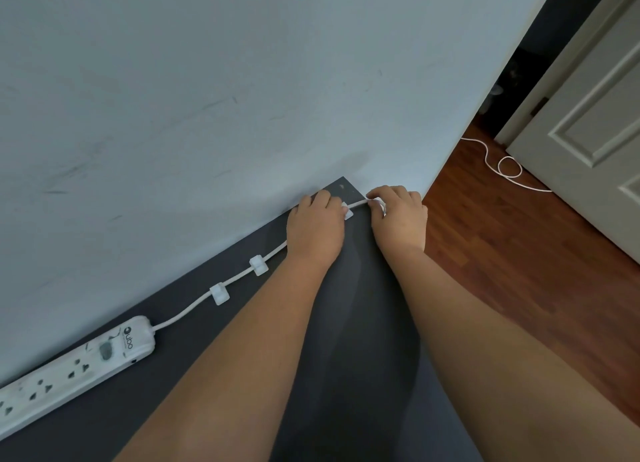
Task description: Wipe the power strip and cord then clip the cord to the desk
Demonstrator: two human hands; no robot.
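Observation:
A white power strip (72,364) lies along the wall at the left of the dark grey desk (346,375). Its white cord (239,277) runs right through two white clips, one clip (219,293) nearer the strip and another clip (259,265) further along. A third clip (347,212) sits near the desk's far corner. My left hand (317,229) presses on the cord beside that third clip. My right hand (400,215) pinches the cord just right of it, at the desk's edge.
The pale wall (207,98) borders the desk's far edge. Right of the desk lies wooden floor (519,247) with the rest of the white cord looping (507,169) toward a white door (595,115).

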